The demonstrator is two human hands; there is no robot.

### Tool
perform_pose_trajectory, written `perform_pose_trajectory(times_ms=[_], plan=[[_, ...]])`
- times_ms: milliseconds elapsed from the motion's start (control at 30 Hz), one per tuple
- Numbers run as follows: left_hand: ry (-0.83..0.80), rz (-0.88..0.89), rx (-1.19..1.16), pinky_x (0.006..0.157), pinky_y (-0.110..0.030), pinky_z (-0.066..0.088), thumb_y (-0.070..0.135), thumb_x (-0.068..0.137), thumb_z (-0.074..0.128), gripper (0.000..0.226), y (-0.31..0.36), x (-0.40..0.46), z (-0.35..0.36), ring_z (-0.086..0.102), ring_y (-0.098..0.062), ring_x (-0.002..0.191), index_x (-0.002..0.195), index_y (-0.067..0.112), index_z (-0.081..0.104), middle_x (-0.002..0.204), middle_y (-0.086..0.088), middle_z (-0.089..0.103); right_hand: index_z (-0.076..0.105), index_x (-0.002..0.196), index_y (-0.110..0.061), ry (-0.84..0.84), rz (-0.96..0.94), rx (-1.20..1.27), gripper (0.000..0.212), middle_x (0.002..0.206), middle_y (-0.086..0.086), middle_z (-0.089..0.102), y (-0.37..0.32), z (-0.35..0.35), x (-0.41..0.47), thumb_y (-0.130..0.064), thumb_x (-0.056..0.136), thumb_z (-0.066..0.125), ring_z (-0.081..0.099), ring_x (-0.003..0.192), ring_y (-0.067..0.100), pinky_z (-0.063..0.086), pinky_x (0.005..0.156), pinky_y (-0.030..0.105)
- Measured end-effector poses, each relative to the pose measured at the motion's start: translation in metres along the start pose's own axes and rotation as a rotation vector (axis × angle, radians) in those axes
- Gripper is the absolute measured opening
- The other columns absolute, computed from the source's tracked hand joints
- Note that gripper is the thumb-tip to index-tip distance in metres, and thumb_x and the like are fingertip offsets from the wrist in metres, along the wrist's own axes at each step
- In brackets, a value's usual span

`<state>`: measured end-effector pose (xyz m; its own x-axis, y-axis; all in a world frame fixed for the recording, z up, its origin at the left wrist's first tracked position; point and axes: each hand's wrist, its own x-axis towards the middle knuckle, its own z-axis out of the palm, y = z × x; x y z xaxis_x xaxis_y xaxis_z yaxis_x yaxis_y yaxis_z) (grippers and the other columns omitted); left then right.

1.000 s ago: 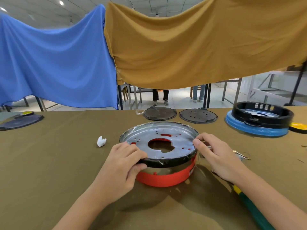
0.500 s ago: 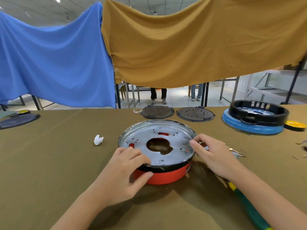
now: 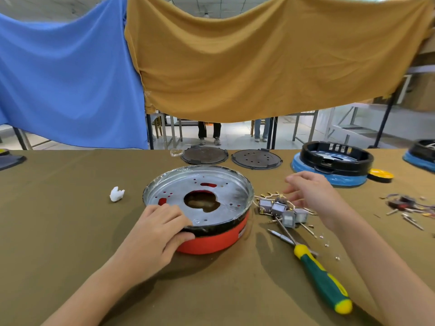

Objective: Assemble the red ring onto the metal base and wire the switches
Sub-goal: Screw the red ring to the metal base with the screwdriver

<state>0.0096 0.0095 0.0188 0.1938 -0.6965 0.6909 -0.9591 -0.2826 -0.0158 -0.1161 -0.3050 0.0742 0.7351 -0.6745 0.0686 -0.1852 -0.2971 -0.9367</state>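
1. Olive-green cloth covers the work table, and behind it a blue sheet and a mustard-yellow sheet hang from above.
2. Left hand grasps the near-left edge of the assembly: fingers lie curled over the rim onto the plate, thumb presses the side just above the red band.
3. Right hand is released and holds nothing; its fingers are relaxed and spread, raised over the small parts, and blurred.
4. Round silver metal base plate with a central cut-out sits on top of the red plastic ring, a black band between them; the stack stands at the middle of the table.
5. Cluster of small grey rocker switches with thin brass-tipped wires lies on the cloth just right of the ring, below the right hand.
6. Green-and-yellow-handled screwdriver lies near the switches, its shaft pointing towards them.
7. Small white crumpled piece rests left of the base.
8. Two dark round perforated discs lie beyond the base; a black ring on a blue ring stands at the far right.
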Motion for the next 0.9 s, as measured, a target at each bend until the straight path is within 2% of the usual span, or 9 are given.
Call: perform_pose_trajectory(times_ms=[133,267,333,500,600,700,800,900], plan=[[-0.021,-0.007,0.021,0.086,-0.028,0.037,0.049,0.095,0.052,0.03,-0.001,-0.002,0.0,0.049,-0.009,0.081,0.089,0.023,0.063,0.088,0.014,0.054,0.064,0.097,-0.01,-0.129,0.084,-0.344,0.012,0.082,0.008,0.069,0.005,-0.011,0.003,-0.018,0.098,0.056,0.056,0.064,0.015,0.049,0.056,0.024],[-0.019,0.023,0.052,0.081,-0.029,0.039,0.047,0.093,0.053,0.027,-0.002,-0.002,0.001,0.049,-0.01,0.077,0.089,0.022,0.061,0.086,0.013,0.054,0.065,0.091,-0.004,-0.082,0.127,-0.512,0.011,0.077,0.008,0.067,0.009,-0.025,0.008,-0.013,0.091,0.058,0.056,0.062,0.016,0.046,0.054,0.025],[0.001,0.035,0.073,0.076,-0.027,0.038,0.044,0.094,0.053,0.029,0.0,-0.001,0.003,0.048,-0.011,0.075,0.086,0.018,0.063,0.083,0.01,0.055,0.066,0.09,-0.002,-0.122,0.157,-0.602,0.01,0.075,0.008,0.066,0.009,-0.032,0.008,-0.011,0.088,0.061,0.054,0.062,0.017,0.045,0.053,0.025],[0.025,0.046,0.158,0.069,-0.028,0.036,0.041,0.095,0.051,0.033,0.012,0.004,0.012,0.051,-0.017,0.069,0.084,0.014,0.066,0.08,0.005,0.057,0.071,0.096,0.0,-0.283,0.233,-0.823,0.016,0.077,0.009,0.068,0.007,-0.045,0.005,-0.007,0.081,0.07,0.057,0.062,0.016,0.05,0.049,0.02],[0.017,0.037,0.164,0.07,-0.027,0.036,0.041,0.095,0.049,0.034,0.017,0.009,0.017,0.053,-0.017,0.07,0.087,0.013,0.067,0.081,0.005,0.058,0.073,0.098,0.001,-0.333,0.284,-0.932,0.02,0.092,0.016,0.074,0.01,-0.046,0.006,-0.003,0.079,0.072,0.064,0.068,0.019,0.058,0.061,0.026],[0.013,0.03,0.143,0.073,-0.028,0.037,0.042,0.095,0.048,0.036,0.018,0.009,0.018,0.055,-0.018,0.072,0.091,0.012,0.069,0.084,0.005,0.059,0.072,0.1,0.002,-0.359,0.315,-0.969,0.021,0.095,0.018,0.075,0.014,-0.043,0.009,-0.002,0.08,0.074,0.068,0.068,0.021,0.061,0.071,0.031],[-0.017,0.021,0.113,0.077,-0.029,0.038,0.045,0.095,0.049,0.038,0.017,0.006,0.015,0.054,-0.016,0.077,0.099,0.014,0.07,0.089,0.006,0.06,0.072,0.095,0.0,-0.347,0.319,-0.941,0.015,0.081,0.013,0.075,0.015,-0.043,0.008,-0.003,0.08,0.073,0.07,0.065,0.019,0.061,0.062,0.027],[-0.019,0.016,0.122,0.084,-0.031,0.04,0.049,0.094,0.051,0.043,0.017,0.003,0.013,0.056,-0.014,0.086,0.113,0.015,0.07,0.096,0.007,0.064,0.071,0.086,-0.004,-0.214,0.125,-0.875,0.008,0.072,0.008,0.074,0.011,-0.043,0.008,-0.006,0.079,0.067,0.07,0.067,0.018,0.062,0.067,0.032]])
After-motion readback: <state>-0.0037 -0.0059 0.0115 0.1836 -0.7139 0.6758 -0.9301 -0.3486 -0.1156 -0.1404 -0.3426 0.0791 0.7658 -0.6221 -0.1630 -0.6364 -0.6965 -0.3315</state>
